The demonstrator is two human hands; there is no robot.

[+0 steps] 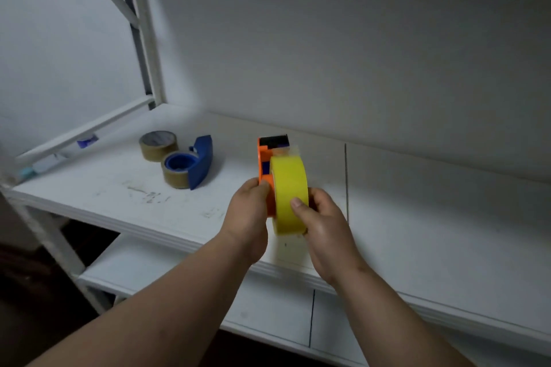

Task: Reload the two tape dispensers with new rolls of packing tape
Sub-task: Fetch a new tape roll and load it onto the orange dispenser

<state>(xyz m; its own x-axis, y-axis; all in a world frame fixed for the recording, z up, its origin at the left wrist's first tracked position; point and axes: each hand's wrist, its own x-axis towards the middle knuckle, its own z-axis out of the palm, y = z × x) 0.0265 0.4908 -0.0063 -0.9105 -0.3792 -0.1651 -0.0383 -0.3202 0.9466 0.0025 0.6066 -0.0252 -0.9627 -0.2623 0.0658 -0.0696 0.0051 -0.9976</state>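
Yellow roll (pixel 289 194) stood on edge above the shelf (pixel 417 217), w/ right hand (pixel 323 223) curled round it, flush vs right face of orange dispenser (pixel 266 170) gripped by left hand (pixel 247 217), axle running left-right, so prob. seating needed a leftward push.

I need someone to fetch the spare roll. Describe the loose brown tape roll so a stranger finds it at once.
On the white shelf, look left of the hands to the blue dispenser. The loose brown roll lies flat just behind-left of it; unlike its neighbouring brown roll, it sits in no dispenser.
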